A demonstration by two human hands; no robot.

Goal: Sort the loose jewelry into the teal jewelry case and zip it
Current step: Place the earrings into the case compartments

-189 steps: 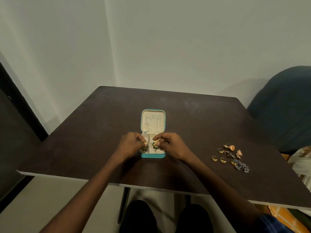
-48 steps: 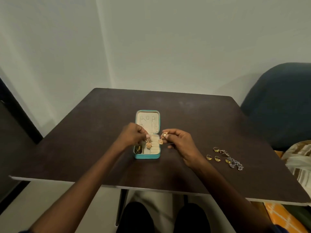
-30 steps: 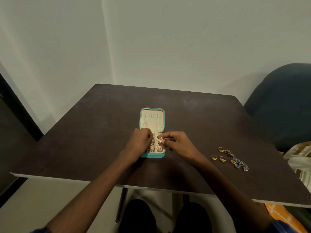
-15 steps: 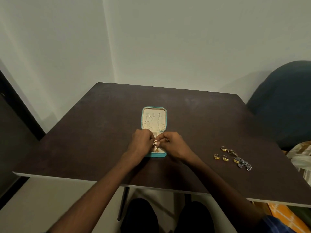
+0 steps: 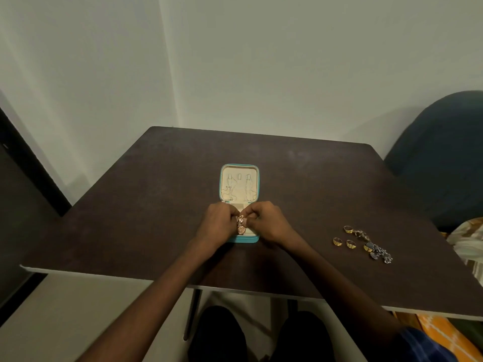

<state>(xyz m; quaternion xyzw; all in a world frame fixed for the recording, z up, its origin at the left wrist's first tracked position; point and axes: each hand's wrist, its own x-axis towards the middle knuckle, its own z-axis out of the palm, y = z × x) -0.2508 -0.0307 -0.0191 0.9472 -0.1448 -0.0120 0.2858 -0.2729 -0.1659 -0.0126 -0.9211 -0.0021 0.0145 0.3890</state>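
The teal jewelry case (image 5: 239, 167) lies open in the middle of the dark table, its cream lid flat at the back with thin chains hooked inside. Both hands meet over the case's front half. My left hand (image 5: 218, 226) and my right hand (image 5: 266, 222) have their fingertips together around rose-gold earrings (image 5: 240, 225), which hang just above the front compartments. Which hand holds which earring is hard to tell. Loose jewelry (image 5: 366, 241), gold rings and dark silver pieces, lies on the table to the right.
The dark table (image 5: 146, 205) stands in a corner of white walls. A dark blue chair (image 5: 439, 158) is at its right side, with patterned cloth (image 5: 467, 244) past the right edge. My knees show below the table's near edge.
Both hands carried the rose-gold earrings from above the case down to its front half and drew close together. The loose pile on the right lost those pieces since the oldest frame.
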